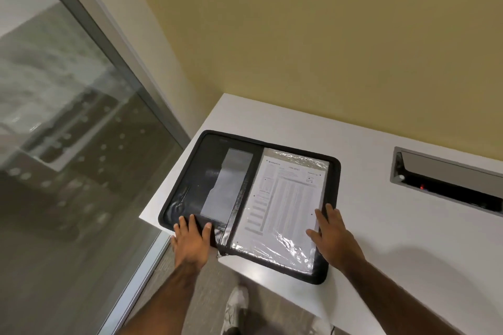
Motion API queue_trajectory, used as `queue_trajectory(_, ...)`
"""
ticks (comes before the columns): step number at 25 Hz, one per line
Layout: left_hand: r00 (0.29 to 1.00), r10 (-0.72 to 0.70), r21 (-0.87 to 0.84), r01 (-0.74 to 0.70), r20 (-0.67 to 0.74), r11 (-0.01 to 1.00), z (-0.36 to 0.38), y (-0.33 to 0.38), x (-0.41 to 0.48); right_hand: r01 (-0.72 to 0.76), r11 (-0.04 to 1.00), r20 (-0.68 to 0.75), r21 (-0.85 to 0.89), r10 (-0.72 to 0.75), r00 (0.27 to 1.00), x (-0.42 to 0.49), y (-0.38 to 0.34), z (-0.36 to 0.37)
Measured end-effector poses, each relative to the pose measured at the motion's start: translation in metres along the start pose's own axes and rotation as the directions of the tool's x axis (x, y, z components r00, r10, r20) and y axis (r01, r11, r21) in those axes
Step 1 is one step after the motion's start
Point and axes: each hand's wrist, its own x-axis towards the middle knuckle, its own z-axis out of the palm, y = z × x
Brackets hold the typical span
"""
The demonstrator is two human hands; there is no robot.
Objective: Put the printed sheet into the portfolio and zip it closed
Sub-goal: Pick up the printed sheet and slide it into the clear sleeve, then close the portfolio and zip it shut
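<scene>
So the printed sheet (285, 198) looks like it's already in. It's lying flat under a crinkly plastic sleeve (283, 250) on the right half of the portfolio (201, 166), which is spread wide open on the corner of the white bench (381, 226). To me that leaves just the fold and the zip. Your left hand (190, 242) is on the near edge of the left half, with the fingers (192, 221) laid fairly straight on top and the thumb splayed toward the spine (242, 198). It looks like resting rather than clamping, though I can't tell if anything is hooked under the edge. Your right hand (334, 236) is relaxed and flat on the right rim, thumb just touching the sleeve, holding nothing. The bit that matters is that the spine runs roughly 1 o'clock to 7 o'clock, and the sheet sits at about 3 o'clock from your left hand, across that spine. The free cover is the one under your left hand, so that hand is nearer, and I'd swing it over toward 3 o'clock while the right slides out to the rim. Watch the sleeve doesn't bunch into the zip track. I can't make out the zip pull. There's a cable hatch (446, 179) further off at 3 o'clock, well apart from all this.
</scene>
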Motion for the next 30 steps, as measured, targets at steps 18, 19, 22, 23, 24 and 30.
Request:
queue_trajectory(18, 0.975, -0.213, -0.026, 0.211, -0.066, 0.977, -0.069, -0.028, 0.137, -0.113, 0.985, -0.094, 0.131, 0.126, 0.988, 0.009, -0.110, 0.053)
queue_trajectory(19, 0.974, -0.219, -0.044, 0.216, -0.060, 0.975, -0.069, -0.031, 0.141, -0.106, 0.986, -0.109, 0.128, 0.120, 0.987, 0.008, -0.110, 0.055)
queue_trajectory(22, 0.966, -0.257, -0.172, 0.248, -0.032, 0.953, -0.075, -0.032, 0.149, -0.088, 0.989, -0.142, 0.118, 0.104, 0.984, 0.011, -0.105, 0.054)
queue_trajectory(23, 0.968, -0.251, -0.237, 0.240, -0.017, 0.941, -0.079, -0.032, 0.151, -0.093, 0.987, -0.129, 0.132, 0.110, 0.986, 0.012, -0.103, 0.056)
queue_trajectory(24, 0.975, -0.222, -0.314, 0.210, -0.004, 0.926, -0.084, -0.033, 0.153, -0.109, 0.980, -0.105, 0.165, 0.127, 0.986, 0.012, -0.106, 0.054)
queue_trajectory(30, 0.987, 0.157, -0.664, -0.093, 0.038, 0.742, -0.141, -0.029, 0.123, -0.097, 0.819, -0.061, 0.566, 0.159, 0.985, 0.016, -0.147, 0.027)
